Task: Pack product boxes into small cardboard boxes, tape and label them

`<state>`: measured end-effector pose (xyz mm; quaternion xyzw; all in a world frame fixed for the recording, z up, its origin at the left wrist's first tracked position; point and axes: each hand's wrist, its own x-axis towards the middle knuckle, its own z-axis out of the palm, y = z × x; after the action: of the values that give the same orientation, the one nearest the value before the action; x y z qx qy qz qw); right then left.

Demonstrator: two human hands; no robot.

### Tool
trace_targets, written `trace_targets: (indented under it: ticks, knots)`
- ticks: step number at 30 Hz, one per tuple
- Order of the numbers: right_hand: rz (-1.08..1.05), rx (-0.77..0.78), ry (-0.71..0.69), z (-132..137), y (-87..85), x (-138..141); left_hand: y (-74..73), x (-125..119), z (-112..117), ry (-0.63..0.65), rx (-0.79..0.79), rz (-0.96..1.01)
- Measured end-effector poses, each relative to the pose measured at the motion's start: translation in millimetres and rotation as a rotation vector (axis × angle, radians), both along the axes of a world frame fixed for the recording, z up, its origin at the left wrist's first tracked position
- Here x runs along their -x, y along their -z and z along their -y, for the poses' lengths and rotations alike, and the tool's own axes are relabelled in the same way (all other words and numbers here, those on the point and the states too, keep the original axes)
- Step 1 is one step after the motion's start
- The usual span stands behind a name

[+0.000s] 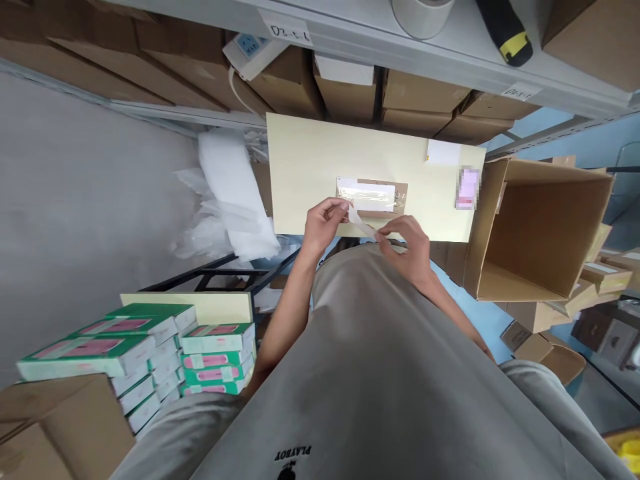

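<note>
A small flat brown parcel (373, 197) with a white label and shiny tape lies on a pale yellow tabletop (305, 173). My left hand (323, 223) is pinched on one end of a strip of clear tape (363, 223) at the parcel's near left corner. My right hand (407, 250) is closed on the strip's other end, just below the parcel at the table's near edge. The strip stretches between the two hands.
An open empty cardboard box (540, 230) stands at the right of the table. Stacks of green and pink cartons (150, 347) sit at lower left. White plastic wrap (225, 193) lies left of the table. Shelves above hold brown boxes (345, 93), a power strip (253, 50) and a tape roll (423, 13).
</note>
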<state>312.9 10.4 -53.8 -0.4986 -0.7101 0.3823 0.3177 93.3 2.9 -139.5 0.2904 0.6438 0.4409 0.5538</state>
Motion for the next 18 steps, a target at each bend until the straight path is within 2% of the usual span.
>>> trace_targets:
  ticks: [3,6,12,15,18]
  knots:
    - [-0.003,0.067,0.139,-16,10.9,-11,2.4,9,-2,0.023,0.001,-0.020]
    - [-0.049,0.186,0.242,-27,30.1,-22,3.2,21,-5,0.116,-0.025,-0.071]
    - [-0.180,0.431,0.324,-29,70.6,-27,2.9,28,-13,0.230,-0.024,-0.249]
    - [-0.249,0.542,0.357,-33,78.1,-28,9.8,23,-19,0.175,-0.016,-0.289]
    - [-0.333,0.638,0.361,-46,77.5,-35,27.6,21,-27,0.059,0.014,-0.310]
